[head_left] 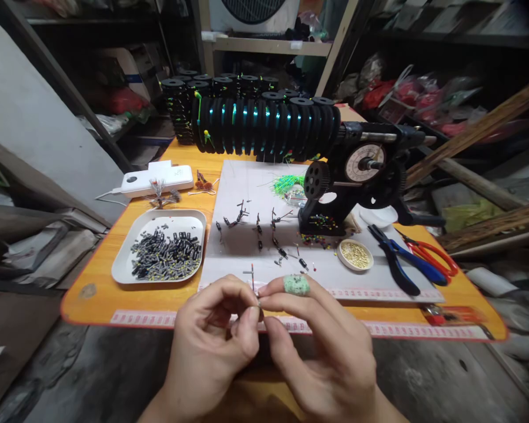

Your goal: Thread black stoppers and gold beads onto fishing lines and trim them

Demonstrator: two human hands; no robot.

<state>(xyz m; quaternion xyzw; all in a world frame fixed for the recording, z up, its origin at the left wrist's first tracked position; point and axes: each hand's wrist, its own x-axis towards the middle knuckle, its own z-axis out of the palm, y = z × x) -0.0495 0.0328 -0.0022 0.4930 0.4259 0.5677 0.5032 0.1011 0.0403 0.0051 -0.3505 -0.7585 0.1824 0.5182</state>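
Note:
Just in front of the board's near edge, my left hand [218, 335] is closed, its thumb and forefinger pinching a small thin stem with a little crossbar at its top [253, 277]. My right hand [324, 338] meets it from the other side, fingertips closed on the lower end, which the fingers mostly hide. A green wrap [296, 285] covers part of one right finger. Beyond the hands, several small black cylinders with thin stems [259, 229] lie on the pale board [229, 264]. A black cylinder piece [302, 264] lies nearest the right fingers.
Left stands a white tray [117, 264] of small black and grey parts. At right are a dish of gold beads [355, 255], blue-handled pliers [394, 258] and a red-handled tool [441, 258]. Behind stands a black winding device [357, 170] with spools [268, 126]. A power bank [158, 179] lies left.

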